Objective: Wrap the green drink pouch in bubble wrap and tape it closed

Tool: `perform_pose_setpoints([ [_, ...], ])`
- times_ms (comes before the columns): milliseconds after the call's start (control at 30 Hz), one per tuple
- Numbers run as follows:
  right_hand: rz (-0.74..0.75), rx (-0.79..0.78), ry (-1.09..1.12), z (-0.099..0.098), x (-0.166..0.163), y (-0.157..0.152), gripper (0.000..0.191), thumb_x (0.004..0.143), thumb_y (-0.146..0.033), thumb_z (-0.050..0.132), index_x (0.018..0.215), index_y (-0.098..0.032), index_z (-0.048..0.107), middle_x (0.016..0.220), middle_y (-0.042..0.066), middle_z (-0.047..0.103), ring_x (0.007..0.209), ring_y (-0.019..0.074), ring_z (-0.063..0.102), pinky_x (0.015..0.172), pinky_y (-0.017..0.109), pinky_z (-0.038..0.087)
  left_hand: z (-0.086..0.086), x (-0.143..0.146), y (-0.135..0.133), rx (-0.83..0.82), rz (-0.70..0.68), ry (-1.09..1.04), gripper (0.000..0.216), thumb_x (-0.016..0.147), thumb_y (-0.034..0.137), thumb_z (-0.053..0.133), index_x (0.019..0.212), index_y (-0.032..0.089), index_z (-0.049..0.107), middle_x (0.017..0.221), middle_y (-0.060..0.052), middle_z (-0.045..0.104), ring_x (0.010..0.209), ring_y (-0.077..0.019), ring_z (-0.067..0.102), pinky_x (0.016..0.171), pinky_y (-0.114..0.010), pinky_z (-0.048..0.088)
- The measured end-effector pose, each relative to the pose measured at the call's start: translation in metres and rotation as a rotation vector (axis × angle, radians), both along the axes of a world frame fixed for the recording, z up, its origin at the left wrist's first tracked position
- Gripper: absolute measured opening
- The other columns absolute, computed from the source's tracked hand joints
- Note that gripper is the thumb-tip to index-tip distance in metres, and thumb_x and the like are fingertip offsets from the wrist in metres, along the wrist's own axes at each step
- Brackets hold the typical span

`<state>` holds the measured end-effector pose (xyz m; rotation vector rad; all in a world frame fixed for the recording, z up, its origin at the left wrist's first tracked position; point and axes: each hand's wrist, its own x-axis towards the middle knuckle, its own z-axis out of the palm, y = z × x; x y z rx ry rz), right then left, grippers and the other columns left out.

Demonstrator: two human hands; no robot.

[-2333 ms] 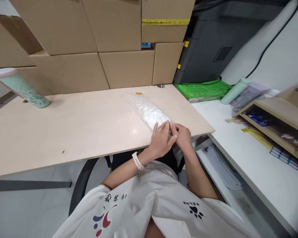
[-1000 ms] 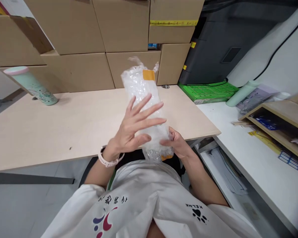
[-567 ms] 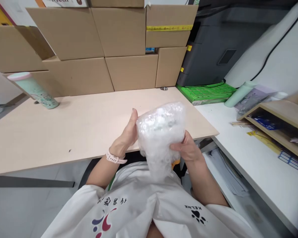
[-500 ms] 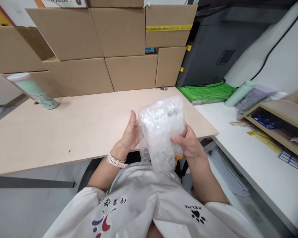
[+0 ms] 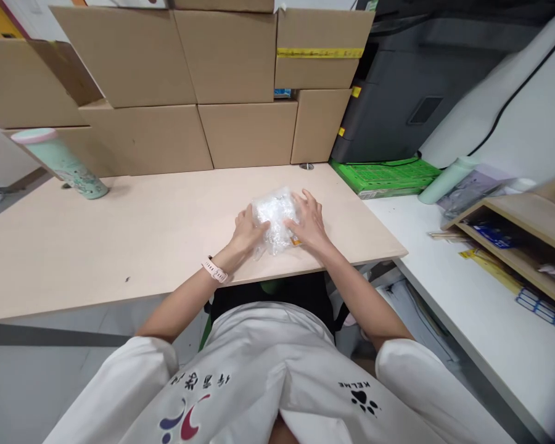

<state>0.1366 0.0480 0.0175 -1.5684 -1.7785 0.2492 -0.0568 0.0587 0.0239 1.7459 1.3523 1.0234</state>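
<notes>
While left hand (image 5: 246, 233) touches left side of clear plastic-wrapped packet (image 5: 276, 217), fingers bent, thumb reaching over top, right hand (image 5: 311, 222) lies at right side, fingers spread, thumb on wrap. Cannot tell whether left pinches wrap. Packet on pale wooden table (image 5: 166, 231), near front edge, between hands; orange patch (image 5: 296, 241) at its lower right corner. Pale pink wristband (image 5: 215, 270) on left wrist. Farther out: mint tumbler (image 5: 69, 169) at far left, cardboard boxes (image 5: 247, 132) along back, green crate (image 5: 383, 177) behind right corner.
</notes>
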Motion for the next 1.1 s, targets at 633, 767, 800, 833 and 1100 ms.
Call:
perform_pose_setpoints([
  [633, 0.135, -0.064, 0.227, 0.012, 0.047, -0.028, 0.056, 0.100, -0.059, 0.025, 0.154, -0.046, 0.029, 0.165, -0.015, 0.016, 0.156, 0.0206, 0.004, 0.127, 0.055, 0.007, 0.016, -0.032, -0.029, 0.341, -0.053, 0.254, 0.049, 0.098, 0.049, 0.043, 0.146, 0.040, 0.046, 0.162, 0.000, 0.031, 0.153, -0.0297, 0.023, 0.124, -0.068, 0.023],
  [767, 0.105, -0.091, 0.292, 0.003, 0.053, -0.033, 0.055, 0.098, -0.063, 0.027, 0.150, -0.046, 0.036, 0.163, -0.012, 0.025, 0.155, 0.0225, 0.010, 0.126, 0.058, 0.009, 0.012, -0.029, -0.041, 0.378, -0.090, 0.277, 0.050, 0.095, 0.051, 0.051, 0.142, 0.036, 0.051, 0.160, -0.004, 0.038, 0.152, -0.0333, 0.027, 0.122, -0.066, 0.027],
  [800, 0.094, -0.090, 0.308, 0.001, 0.054, -0.033, 0.054, 0.098, -0.063, 0.029, 0.148, -0.046, 0.040, 0.162, -0.010, 0.030, 0.155, 0.0235, 0.013, 0.126, 0.058, 0.011, 0.010, -0.026, -0.043, 0.403, -0.102, 0.281, 0.051, 0.093, 0.051, 0.055, 0.141, 0.035, 0.052, 0.159, -0.004, 0.040, 0.151, -0.0348, 0.029, 0.121, -0.066, 0.029],
  [833, 0.081, -0.088, 0.326, -0.002, 0.054, -0.034, 0.053, 0.097, -0.064, 0.031, 0.145, -0.046, 0.044, 0.159, -0.008, 0.036, 0.153, 0.0248, 0.018, 0.125, 0.059, 0.015, 0.007, -0.022, -0.045, 0.434, -0.116, 0.284, 0.052, 0.091, 0.052, 0.058, 0.140, 0.035, 0.053, 0.157, -0.004, 0.042, 0.151, -0.0364, 0.030, 0.120, -0.067, 0.030],
  [1100, 0.097, -0.203, 0.586, -0.032, 0.046, -0.026, 0.035, 0.087, -0.056, 0.062, 0.115, -0.034, 0.064, 0.081, 0.003, 0.068, 0.080, 0.0254, 0.065, 0.079, 0.045, 0.053, -0.032, 0.032, -0.047, 0.628, -0.240, 0.432, 0.050, 0.097, 0.046, 0.036, 0.142, 0.028, 0.048, 0.150, -0.004, 0.046, 0.149, -0.0407, 0.030, 0.109, -0.076, 0.026],
])
